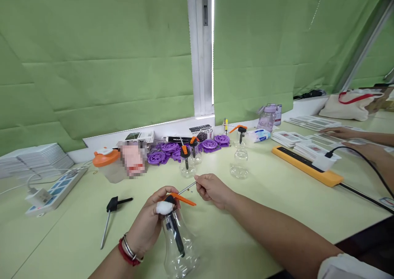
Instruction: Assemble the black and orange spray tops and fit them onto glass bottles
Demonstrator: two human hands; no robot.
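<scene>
Spray bottle (180,250), clear and lying tilted on the table (246,213), is being gripped at its neck by the left hand (150,225), fingers curled round the black and orange pump head (177,199). Right hand (212,188) is pinching a thin metal rod (187,187) at the nozzle. Another pump (112,213) is lying apart, to the left.
</scene>
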